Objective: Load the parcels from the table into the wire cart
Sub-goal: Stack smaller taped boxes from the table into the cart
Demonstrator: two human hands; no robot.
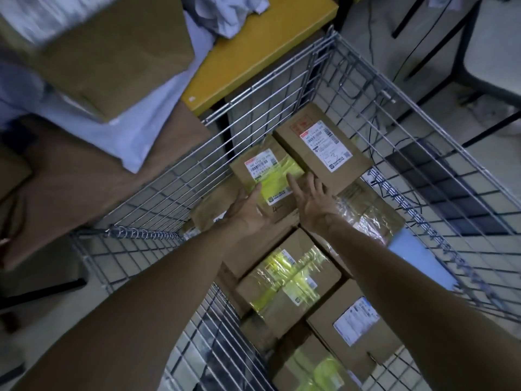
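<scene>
One wire cart (174, 182), two hands (248, 210) (313, 201), at least seven cardboard parcels (265, 170) (327, 145) (372, 218) (208, 213) (287, 280) (352, 325) (307, 368) inside

Parcels (290, 280) lie packed inside the wire cart (146, 235), which stands right of the table (253, 49) bearing further parcels
</scene>
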